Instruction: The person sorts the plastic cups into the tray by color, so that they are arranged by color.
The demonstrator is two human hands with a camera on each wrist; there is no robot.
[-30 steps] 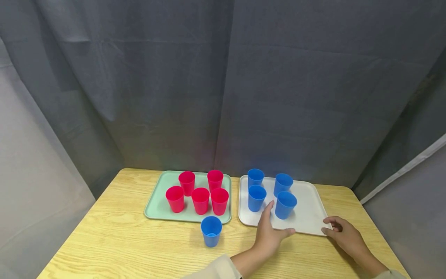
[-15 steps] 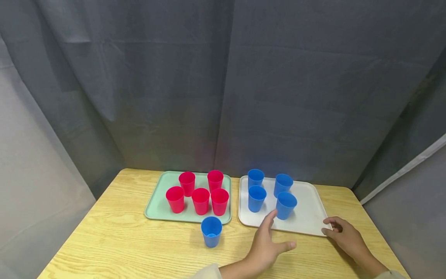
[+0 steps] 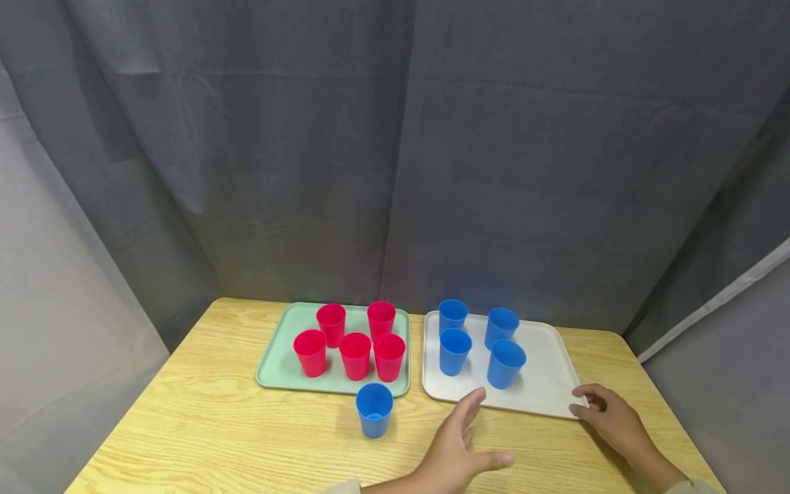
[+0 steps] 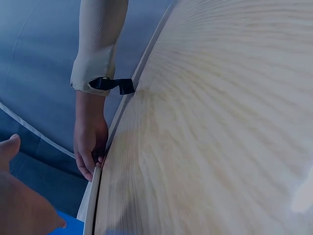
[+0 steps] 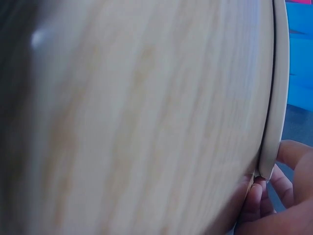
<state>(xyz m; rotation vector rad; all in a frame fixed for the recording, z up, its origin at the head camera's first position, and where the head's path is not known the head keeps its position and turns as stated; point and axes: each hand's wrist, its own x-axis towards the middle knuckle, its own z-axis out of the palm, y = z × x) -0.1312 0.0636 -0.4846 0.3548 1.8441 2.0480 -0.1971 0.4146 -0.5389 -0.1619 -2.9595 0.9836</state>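
Thumb and fingers of my right hand (image 3: 609,420) pinch the front right corner of the white tray (image 3: 552,370). In the right wrist view the right hand (image 5: 288,196) is curled round that corner of the tray (image 5: 279,73). My left hand (image 3: 449,446) is held over the table in front of the tray, thumb and fingers spread with nothing between them. Several blue cups (image 3: 506,367) stand upright on the tray's left part. Left of my left hand, another blue cup (image 3: 374,415) stands on the wood.
A pale green tray (image 3: 280,363) to the left carries several red cups (image 3: 310,357). The blue cup on the table stands close before its front right corner. Both trays lie near the back of the wooden table (image 3: 216,425), with a dark grey curtain (image 3: 395,171) behind.
My left hand has drawn back from beside the front blue cup on the white tray, toward the table's front and slightly left. The right hand, trays and cups have stayed put.
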